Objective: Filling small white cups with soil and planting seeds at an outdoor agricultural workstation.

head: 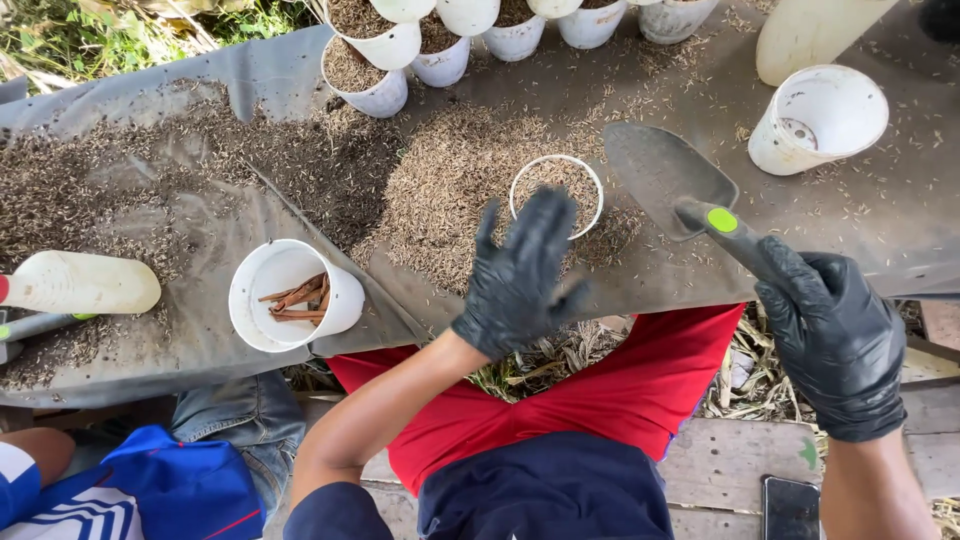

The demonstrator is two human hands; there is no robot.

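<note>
Husks heaped on a grey sheet (860, 215) surround a small white pot (557, 193), already filled to the rim and half sunk in the pile, straight ahead of the person. By my reading, the filling of this pot is at its end and the levelling or pressing of its top is the step in hand: the left hand (520, 280), in a black glove, hovers flat with fingers spread wide just above the near rim, while the right hand (835, 335), also gloved, is closed around the handle of a grey trowel (665, 175) with a green spot on its grip, its empty blade lying just right of the pot. A next move would call for the left palm to come down squarely on the loose husks without tipping the pot, and for the trowel to stay clear of it. Beyond, a row of filled white pots (372, 80) stands along the far edge; an empty one (820, 118) lies on its side to the right, and another (292, 293) at the left holds brown sticks. A pale plastic bottle (80, 283) lies at the far left. No labels or signs can be made out.
</note>
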